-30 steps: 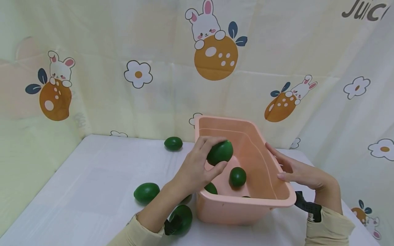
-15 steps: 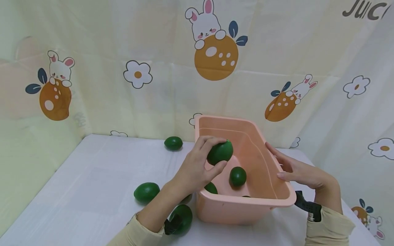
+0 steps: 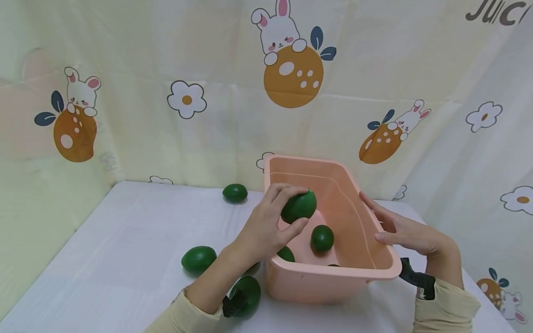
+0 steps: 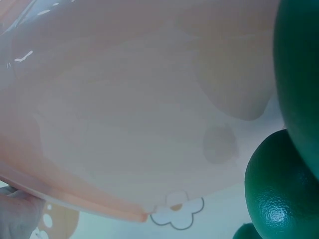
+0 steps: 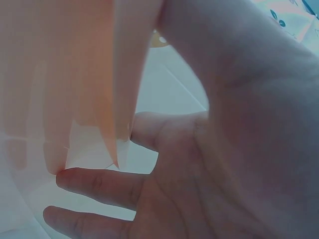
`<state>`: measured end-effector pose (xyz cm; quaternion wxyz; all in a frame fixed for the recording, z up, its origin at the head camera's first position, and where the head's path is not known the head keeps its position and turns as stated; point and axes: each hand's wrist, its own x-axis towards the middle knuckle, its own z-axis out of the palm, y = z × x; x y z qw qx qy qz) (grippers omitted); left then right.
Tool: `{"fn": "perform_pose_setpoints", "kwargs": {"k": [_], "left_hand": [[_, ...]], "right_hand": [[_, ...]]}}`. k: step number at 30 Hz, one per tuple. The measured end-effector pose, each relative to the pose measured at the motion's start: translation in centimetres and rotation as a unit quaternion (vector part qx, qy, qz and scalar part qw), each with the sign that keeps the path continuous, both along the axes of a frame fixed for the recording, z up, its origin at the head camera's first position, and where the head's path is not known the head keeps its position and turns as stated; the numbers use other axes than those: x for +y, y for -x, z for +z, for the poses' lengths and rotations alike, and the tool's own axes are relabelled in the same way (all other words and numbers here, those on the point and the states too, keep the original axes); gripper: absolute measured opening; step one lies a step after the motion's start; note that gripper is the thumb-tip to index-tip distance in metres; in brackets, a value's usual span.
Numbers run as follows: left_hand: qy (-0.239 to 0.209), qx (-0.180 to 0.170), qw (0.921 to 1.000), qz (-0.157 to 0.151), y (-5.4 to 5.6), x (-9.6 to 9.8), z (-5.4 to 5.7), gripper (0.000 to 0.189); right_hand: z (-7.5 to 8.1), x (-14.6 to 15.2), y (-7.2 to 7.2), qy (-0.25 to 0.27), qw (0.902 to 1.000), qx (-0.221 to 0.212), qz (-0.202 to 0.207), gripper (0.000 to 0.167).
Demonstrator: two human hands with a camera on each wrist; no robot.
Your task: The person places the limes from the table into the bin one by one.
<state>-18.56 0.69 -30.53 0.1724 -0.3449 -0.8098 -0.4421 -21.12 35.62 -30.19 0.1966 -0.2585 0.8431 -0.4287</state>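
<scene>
A dark green lime (image 3: 299, 206) is gripped between the fingers and thumb of my left hand (image 3: 266, 226), above the left side of a pink plastic basin (image 3: 333, 273). In the left wrist view that lime (image 4: 301, 74) fills the right edge. My right hand (image 3: 401, 231) holds the basin's right rim, thumb over the edge. The right wrist view shows its fingers (image 5: 99, 186) spread and fairly straight beside the outer wall. Inside the basin lie a lime (image 3: 322, 238) and another lime (image 3: 285, 254), partly hidden by the near rim.
Limes also lie on the white table (image 3: 125, 259): one at the back (image 3: 235, 193), one left of my forearm (image 3: 198, 261), one nearer (image 3: 245, 296) partly behind my wrist strap. A printed curtain (image 3: 229, 138) hangs behind the table.
Both hands, the held lime and the basin keep their places. Only the whole view shifts very slightly.
</scene>
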Motion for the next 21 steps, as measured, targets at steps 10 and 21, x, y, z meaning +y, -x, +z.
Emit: {"fn": "perform_pose_setpoints", "kwargs": {"k": [10, 21], "left_hand": [[0.006, 0.006, 1.0000, -0.004, -0.05, 0.01, 0.12, 0.048], [0.017, 0.001, 0.9999, -0.004, -0.11, 0.03, 0.05, 0.051]], "right_hand": [[0.07, -0.03, -0.07, 0.000, 1.0000, -0.005, 0.000, 0.085], [0.10, -0.13, -0.12, -0.008, 1.0000, 0.002, 0.000, 0.085]]}}
